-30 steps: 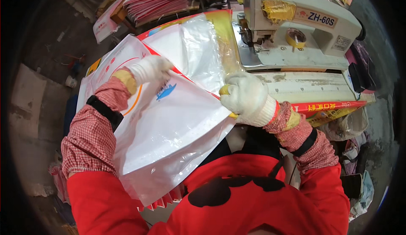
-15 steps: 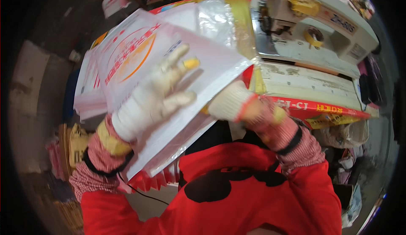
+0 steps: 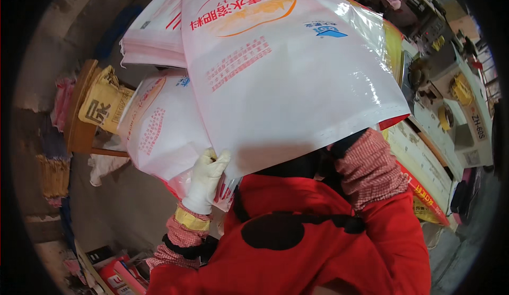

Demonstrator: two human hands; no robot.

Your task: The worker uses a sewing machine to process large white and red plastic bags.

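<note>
A large white printed woven bag (image 3: 297,83) with red, orange and blue print lies spread in front of me. My left hand (image 3: 207,181), in a white glove, pinches the bag's near left corner between thumb and fingers. The checked sleeve of my right arm (image 3: 366,170) reaches in at the bag's near right edge, where a red strip (image 3: 394,121) shows. My right hand is hidden by the bag. Another white printed bag (image 3: 159,120) hangs down beside the left hand.
Several white bags (image 3: 154,37) are stacked at the far left. A sewing machine (image 3: 456,104) stands to the right, with a red and yellow sack (image 3: 424,191) below it. On the left sits a yellow cloth sack (image 3: 103,98) by a wooden board (image 3: 79,104).
My left hand has gone from lying spread on top of the bag to gripping its near left corner. My right hand has slipped out of sight under the bag's edge. The view has turned left.
</note>
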